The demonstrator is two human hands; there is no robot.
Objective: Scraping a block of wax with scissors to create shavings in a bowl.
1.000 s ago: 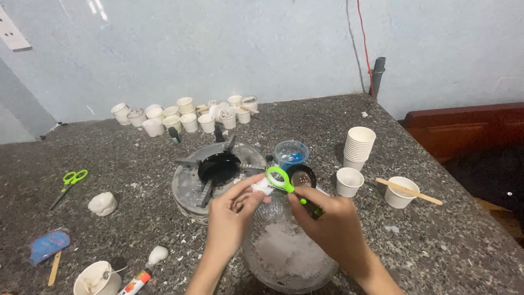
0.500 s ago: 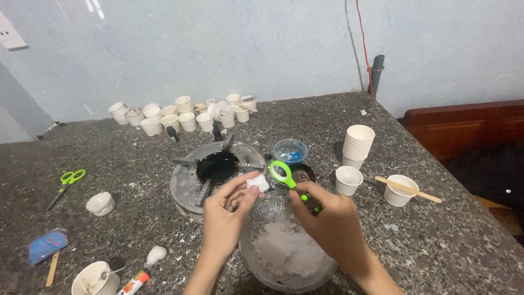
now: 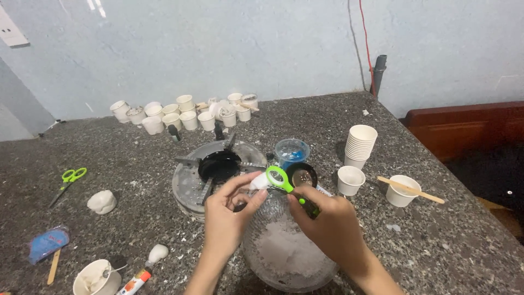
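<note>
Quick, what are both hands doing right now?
Left hand: closed, pinching a small white piece.
Right hand: closed around the green-handled tool.

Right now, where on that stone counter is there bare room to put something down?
Bare patches: between the green scissors and the burner; the far right corner behind the cup stack; and the near right edge below the cup with the wooden stick. It is crowded around the glass bowl and along the back row of cups.
</note>
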